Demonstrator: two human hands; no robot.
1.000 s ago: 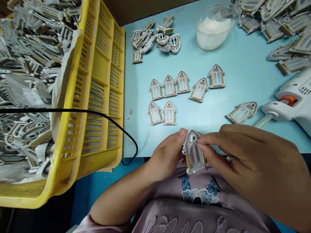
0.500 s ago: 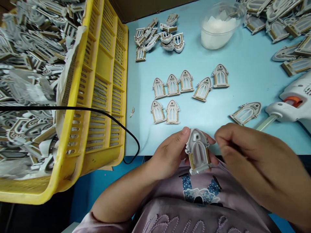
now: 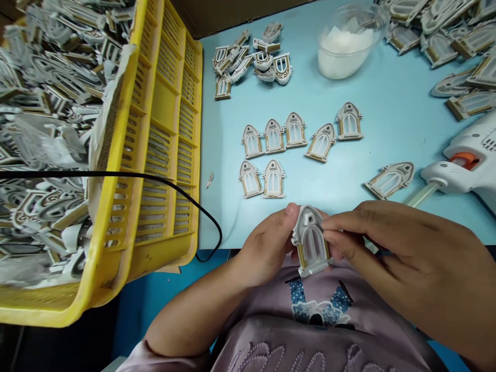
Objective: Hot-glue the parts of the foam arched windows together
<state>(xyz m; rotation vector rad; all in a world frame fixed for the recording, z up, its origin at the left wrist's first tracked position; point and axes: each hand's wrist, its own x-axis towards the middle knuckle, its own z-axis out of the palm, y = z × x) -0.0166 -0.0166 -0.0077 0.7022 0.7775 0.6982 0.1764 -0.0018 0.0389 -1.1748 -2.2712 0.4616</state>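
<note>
My left hand (image 3: 267,248) holds a small white arched window piece (image 3: 311,243) upright by its left side, just in front of the near edge of the light blue table (image 3: 387,119). My right hand (image 3: 399,253) pinches the same piece from the right, fingertips on its upper right edge. Beyond my hands, several finished window pieces (image 3: 273,136) with gold trim lie face up in two rows. One more window piece (image 3: 388,180) lies tilted to the right of them.
A yellow slatted crate (image 3: 155,155) full of window parts stands at the left, with a black cable (image 3: 163,182) draped across it. A white glue gun (image 3: 461,165) lies at the right. A clear bowl (image 3: 344,44) of white material and loose part piles (image 3: 251,57) sit farther back.
My right hand drew back from the window piece half a second ago and has now returned to grip its right edge. My left hand has kept hold throughout.
</note>
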